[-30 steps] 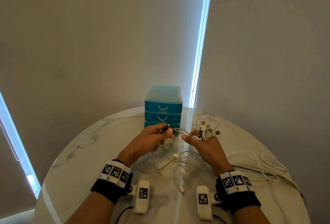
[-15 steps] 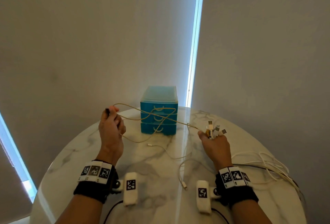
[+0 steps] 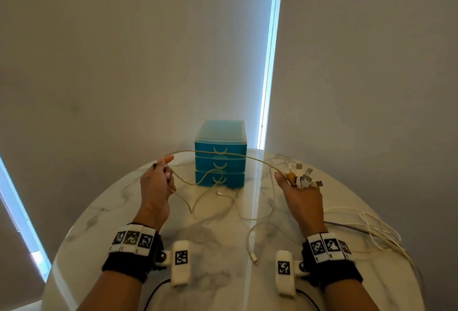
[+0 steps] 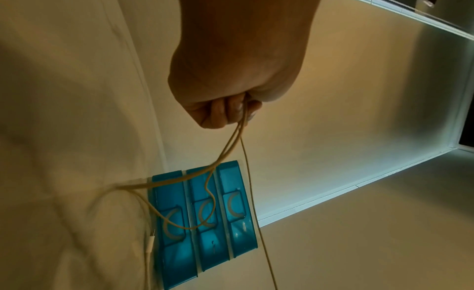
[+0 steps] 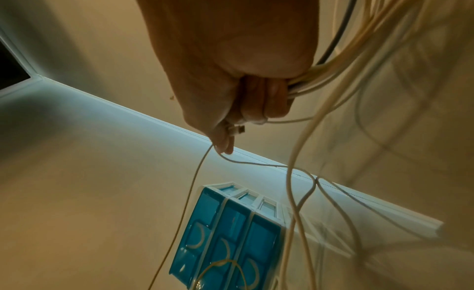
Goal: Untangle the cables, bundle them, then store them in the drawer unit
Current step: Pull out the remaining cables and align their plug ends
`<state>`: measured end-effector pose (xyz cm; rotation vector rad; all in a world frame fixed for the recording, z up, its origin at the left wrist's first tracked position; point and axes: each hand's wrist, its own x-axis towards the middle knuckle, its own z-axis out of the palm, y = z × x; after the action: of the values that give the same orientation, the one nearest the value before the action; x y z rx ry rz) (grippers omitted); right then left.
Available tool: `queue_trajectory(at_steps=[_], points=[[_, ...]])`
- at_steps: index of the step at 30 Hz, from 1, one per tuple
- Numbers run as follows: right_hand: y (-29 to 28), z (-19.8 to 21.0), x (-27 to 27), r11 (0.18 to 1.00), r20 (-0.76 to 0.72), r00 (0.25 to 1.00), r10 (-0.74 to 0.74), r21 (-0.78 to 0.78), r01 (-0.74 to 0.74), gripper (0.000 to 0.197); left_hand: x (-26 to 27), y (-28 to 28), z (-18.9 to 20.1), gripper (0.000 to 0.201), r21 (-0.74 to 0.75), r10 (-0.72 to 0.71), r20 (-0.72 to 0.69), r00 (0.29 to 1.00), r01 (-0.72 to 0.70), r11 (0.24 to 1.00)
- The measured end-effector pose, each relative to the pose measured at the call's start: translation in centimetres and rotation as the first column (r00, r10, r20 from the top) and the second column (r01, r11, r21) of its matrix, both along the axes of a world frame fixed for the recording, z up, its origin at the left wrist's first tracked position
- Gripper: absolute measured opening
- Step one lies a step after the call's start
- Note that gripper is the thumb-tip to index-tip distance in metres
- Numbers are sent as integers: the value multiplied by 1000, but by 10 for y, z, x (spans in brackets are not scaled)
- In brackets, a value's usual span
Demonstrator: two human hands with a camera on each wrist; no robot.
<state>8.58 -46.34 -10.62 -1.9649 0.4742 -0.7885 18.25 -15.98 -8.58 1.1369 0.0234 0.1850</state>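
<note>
My left hand is raised at the left and grips one thin cream cable near its dark plug end; in the left wrist view its fingers curl round the strands. That cable arcs across in front of the blue three-drawer unit to my right hand, which grips a bundle of white cables with their plug ends sticking up above the fingers. In the right wrist view the cable bundle trails from the fist. All three drawers are closed.
Loose cable loops lie on the round marble table between my hands, one plug near the front. More white cables and a dark one trail over the table's right edge. Walls and a window gap stand behind.
My left hand pulled the cream cable's end from the middle out to the left and up, drawing it into a long arc. My right hand drifted slightly right with its bundle.
</note>
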Motion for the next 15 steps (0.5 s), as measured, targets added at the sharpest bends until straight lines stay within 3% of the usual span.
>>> queue_trajectory(at_steps=[4, 9, 12, 15], points=[[7, 6, -9, 991, -11, 991, 133, -9, -134, 40, -2, -2, 1, 41, 171, 21, -28, 999, -16, 985], [10, 13, -15, 979, 20, 980, 200, 42, -201, 47, -12, -6, 10, 47, 455, 7, 25, 1000, -18, 890], [9, 10, -14, 957, 36, 972, 232, 171, -235, 46, -29, -17, 22, 39, 487, -223, 105, 969, 146, 861], [7, 10, -11, 918, 51, 950, 309, 245, -312, 44, -45, -36, 27, 39, 605, -504, 146, 851, 327, 726]])
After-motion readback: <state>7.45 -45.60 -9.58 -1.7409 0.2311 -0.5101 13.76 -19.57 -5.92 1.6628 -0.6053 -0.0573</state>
